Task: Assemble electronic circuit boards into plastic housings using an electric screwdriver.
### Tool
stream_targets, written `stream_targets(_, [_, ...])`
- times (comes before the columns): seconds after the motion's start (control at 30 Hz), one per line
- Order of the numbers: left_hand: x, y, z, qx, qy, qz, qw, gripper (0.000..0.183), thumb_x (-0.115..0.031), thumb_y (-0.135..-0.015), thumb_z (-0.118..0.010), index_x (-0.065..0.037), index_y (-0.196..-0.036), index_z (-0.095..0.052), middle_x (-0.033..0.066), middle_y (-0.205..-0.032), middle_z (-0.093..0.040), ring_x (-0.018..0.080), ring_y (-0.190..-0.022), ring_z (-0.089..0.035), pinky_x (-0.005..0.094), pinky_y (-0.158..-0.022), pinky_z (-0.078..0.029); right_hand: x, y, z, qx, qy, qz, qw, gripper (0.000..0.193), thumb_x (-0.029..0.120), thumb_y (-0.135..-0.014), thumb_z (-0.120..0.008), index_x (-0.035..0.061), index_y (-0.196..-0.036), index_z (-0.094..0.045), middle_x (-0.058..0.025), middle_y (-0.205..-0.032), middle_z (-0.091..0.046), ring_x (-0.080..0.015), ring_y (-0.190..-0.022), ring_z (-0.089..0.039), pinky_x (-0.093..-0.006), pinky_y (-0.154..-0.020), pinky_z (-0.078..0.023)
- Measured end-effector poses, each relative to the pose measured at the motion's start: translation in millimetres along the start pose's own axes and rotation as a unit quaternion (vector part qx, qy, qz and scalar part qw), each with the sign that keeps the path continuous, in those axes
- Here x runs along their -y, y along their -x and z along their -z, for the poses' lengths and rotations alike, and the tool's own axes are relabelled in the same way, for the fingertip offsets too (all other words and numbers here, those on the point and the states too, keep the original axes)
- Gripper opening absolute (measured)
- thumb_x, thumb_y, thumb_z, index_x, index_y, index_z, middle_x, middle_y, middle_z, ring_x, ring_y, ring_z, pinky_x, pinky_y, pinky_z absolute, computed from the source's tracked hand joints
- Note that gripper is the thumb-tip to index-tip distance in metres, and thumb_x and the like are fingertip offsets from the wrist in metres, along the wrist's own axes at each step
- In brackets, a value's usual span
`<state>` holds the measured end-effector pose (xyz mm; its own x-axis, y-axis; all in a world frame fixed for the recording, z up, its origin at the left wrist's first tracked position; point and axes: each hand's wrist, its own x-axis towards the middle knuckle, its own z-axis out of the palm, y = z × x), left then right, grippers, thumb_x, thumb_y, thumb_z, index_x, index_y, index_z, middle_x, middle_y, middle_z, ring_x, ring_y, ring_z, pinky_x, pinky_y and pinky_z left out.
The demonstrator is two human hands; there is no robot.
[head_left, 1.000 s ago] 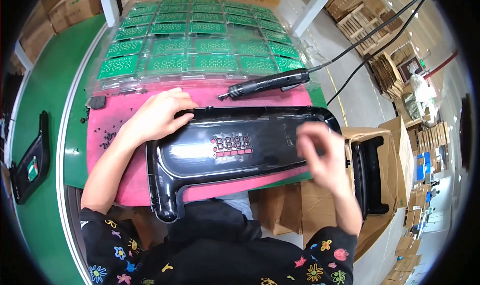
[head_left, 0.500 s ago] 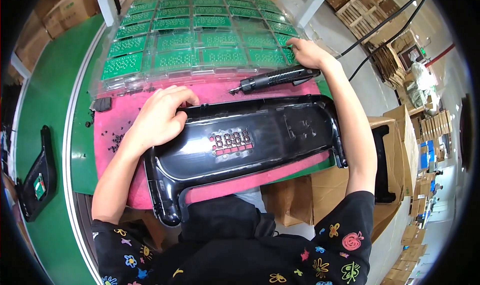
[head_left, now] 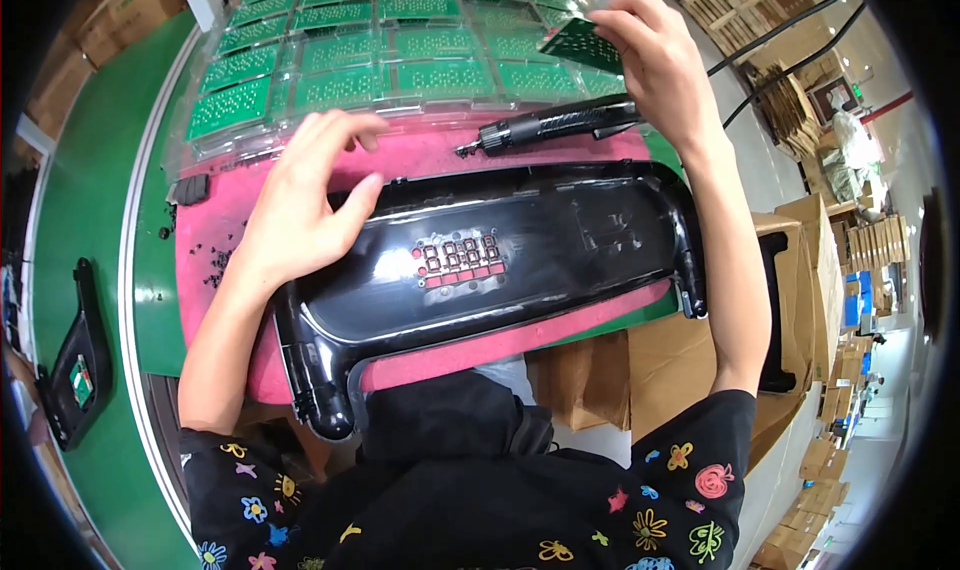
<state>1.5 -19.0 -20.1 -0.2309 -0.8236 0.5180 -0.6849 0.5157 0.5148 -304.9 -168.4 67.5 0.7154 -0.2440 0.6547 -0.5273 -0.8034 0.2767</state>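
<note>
Black plastic housing (head_left: 545,245) lies on pink mat (head_left: 420,148). Left hand (head_left: 310,195) over its upper-left edge, thumb and fingers apart, contact unclear. Farther out, right arm (head_left: 735,250) extended past electric screwdriver (head_left: 560,123); right hand (head_left: 665,70) grip clamped on green circuit board (head_left: 582,45), tilted, near clear tray's (head_left: 300,122) right side.

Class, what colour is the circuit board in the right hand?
The circuit board is green; it shows best in the head view.

Free air above panel (head_left: 540,245) centre, screwdriver (head_left: 560,123) — partly barring trays (head_left: 440,104)
</note>
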Motion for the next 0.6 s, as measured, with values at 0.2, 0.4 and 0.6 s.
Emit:
stream_targets(0.2, [-3, 5, 14, 0.034, 0.451, 0.094, 0.887, 0.052, -0.035, -0.09, -0.072, 0.003, -0.124, -0.063, 0.0097, -0.103, -0.069, 0.0146, -0.096, -0.061, 0.0288, -0.09, -0.047, 115, -34, 6, -0.059, -0.132, 0.169, 0.975, 0.011, 0.009, -0.078, -0.068, 0.0046, -0.087, -0.064, -0.0055, -0.086, -0.058, -0.0249, -0.089, -0.06, -0.0385, -0.09, -0.048])
stream_targets(0.4, [-11, 3, 14, 0.089, 0.424, 0.175, 0.884, 0.051, -0.021, -0.08, -0.08, 0.001, -0.123, -0.063, 0.0044, -0.103, -0.063, 0.0114, -0.1, -0.057, 0.0281, -0.087, -0.047, 135, -20, 5, -0.067, -0.168, 0.151, 0.972, 0.032, 0.008, -0.061, -0.073, -0.002, -0.091, -0.069, -0.0073, -0.093, -0.062, -0.0256, -0.084, -0.063, -0.0424, -0.083, -0.054])
stream_targets(0.6, [-15, 4, 13, 0.022, 0.31, 0.103, 0.945, 0.062, -0.016, -0.07, -0.081, -0.007, -0.128, -0.06, 0.0011, -0.107, -0.062, 0.0108, -0.098, -0.056, 0.0274, -0.08, -0.045, 126, -6, 29, 0.014, -0.158, -0.052, 0.986, 0.037, 0.008, -0.077, -0.076, 0.0074, -0.114, -0.07, -0.0094, -0.111, -0.063, -0.0287, -0.104, -0.058, -0.0357, -0.086, -0.049])
